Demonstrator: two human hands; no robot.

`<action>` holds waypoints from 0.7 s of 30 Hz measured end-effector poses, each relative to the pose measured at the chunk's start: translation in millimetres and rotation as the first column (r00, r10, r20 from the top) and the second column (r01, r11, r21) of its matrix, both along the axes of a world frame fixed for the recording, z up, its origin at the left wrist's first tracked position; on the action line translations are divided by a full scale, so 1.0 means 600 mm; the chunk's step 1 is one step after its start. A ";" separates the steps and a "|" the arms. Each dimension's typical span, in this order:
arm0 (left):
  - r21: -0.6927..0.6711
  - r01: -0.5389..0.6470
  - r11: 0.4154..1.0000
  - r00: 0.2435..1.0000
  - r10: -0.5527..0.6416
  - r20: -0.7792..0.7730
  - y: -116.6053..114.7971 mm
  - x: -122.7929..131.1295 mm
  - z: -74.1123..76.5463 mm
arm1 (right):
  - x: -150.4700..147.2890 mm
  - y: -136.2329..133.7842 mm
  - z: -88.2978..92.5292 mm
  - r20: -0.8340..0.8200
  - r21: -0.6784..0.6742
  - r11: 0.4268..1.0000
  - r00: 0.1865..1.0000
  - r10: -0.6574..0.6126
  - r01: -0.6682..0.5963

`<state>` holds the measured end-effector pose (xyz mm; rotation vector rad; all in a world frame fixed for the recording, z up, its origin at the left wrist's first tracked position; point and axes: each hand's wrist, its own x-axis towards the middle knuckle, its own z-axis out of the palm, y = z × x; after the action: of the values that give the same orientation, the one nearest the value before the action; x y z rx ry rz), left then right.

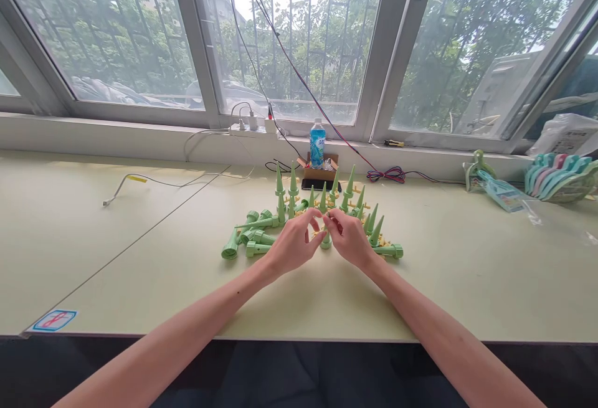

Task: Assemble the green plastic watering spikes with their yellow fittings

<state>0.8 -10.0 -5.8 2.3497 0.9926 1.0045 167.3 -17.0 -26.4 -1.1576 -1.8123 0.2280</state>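
A green plastic watering spike [326,242] stands collar-down on the table between my hands, its upper part mostly covered by fingers. My right hand [348,237] pinches with thumb and forefinger at its tip. Just left of it is my left hand [296,240], its thumb and forefinger curved and apart, with nothing visible between them. Behind my hands, several more green spikes [348,190] stand upright with small yellow valve pieces [366,205] among them. To the left, several spikes [261,238] lie on their sides in a loose pile; another spike [390,250] lies beyond my right wrist.
Behind the spikes are a dark phone [315,184], a small cardboard box [334,162] and a bottle of blue liquid [317,140]. Coiled wires [392,174] and a pale cable [161,182] lie on the table [140,271]. Pastel plastic items [555,177] stand at the far right.
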 end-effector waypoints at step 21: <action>0.036 -0.023 0.999 1.000 0.023 0.001 0.002 0.001 -0.003 | 0.003 0.000 0.003 0.004 -0.032 0.999 1.000 -0.016 0.016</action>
<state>1.4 -8.7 -7.7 2.3720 1.0110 1.0406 168.9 -16.7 -24.3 -1.1951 -1.8080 0.2466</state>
